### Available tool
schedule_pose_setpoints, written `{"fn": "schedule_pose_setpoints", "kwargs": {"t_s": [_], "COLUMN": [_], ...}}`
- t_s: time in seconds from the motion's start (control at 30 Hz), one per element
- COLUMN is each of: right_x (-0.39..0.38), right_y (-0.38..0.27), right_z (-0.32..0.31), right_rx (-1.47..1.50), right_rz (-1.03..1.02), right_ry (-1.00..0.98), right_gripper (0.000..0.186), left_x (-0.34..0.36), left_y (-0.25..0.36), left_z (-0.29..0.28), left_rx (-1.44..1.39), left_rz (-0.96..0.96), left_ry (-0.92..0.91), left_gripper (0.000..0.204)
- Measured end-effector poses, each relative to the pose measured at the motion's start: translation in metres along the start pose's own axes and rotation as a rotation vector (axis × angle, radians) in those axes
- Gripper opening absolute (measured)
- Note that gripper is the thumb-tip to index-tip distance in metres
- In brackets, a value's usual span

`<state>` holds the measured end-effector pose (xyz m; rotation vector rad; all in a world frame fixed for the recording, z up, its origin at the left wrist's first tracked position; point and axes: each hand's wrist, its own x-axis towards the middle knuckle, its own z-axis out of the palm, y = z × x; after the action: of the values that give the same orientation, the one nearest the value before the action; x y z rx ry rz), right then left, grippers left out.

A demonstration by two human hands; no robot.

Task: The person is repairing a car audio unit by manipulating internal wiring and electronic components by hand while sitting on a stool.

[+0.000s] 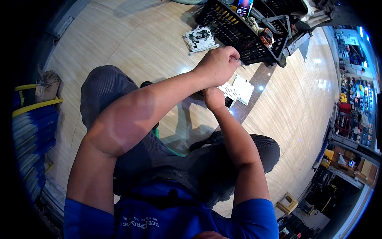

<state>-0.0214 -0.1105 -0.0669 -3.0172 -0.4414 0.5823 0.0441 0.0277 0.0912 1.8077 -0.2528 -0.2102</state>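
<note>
My left hand (pixel 221 65) reaches across above my right, its thumb and fingers pinched together. A small thin dark piece (pixel 242 63) shows at the fingertips, too small to name. My right hand (pixel 214 98) is closed at the edge of a white slotted plastic part (pixel 227 91), which sticks out past it; my left wrist hides some of its fingers. Beside that part is a flat white panel (pixel 243 90). Farther off, a white plastic frame with dark workings (pixel 200 39) lies on the tiled floor.
A black plastic crate (pixel 227 28) with tools and a lit phone (pixel 244 7) stands at the far side. My knees are spread on both sides. Blue and yellow stacked items (pixel 36 131) stand at the left. A small yellow stool (pixel 287 203) and stocked shelves (pixel 356 95) are at the right.
</note>
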Motion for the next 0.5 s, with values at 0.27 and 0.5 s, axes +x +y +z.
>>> {"fn": "schedule_pose_setpoints", "kwargs": {"t_s": [0.27,0.5], "right_x": [-0.001,0.004], "right_y": [-0.006,-0.01], "right_z": [-0.003,0.012], "right_rx": [-0.036,-0.063], "right_rz": [0.026,0.018], "right_ry": [0.001,0.046], "right_gripper": [0.021,0.022], "left_x": [0.001,0.0], "left_y": [-0.002,0.0], "left_z": [0.001,0.0], "left_rx": [-0.02,-0.006], "left_rz": [-0.001,-0.006], "left_ry": [0.013,0.006], "left_gripper": [0.026,0.026]}}
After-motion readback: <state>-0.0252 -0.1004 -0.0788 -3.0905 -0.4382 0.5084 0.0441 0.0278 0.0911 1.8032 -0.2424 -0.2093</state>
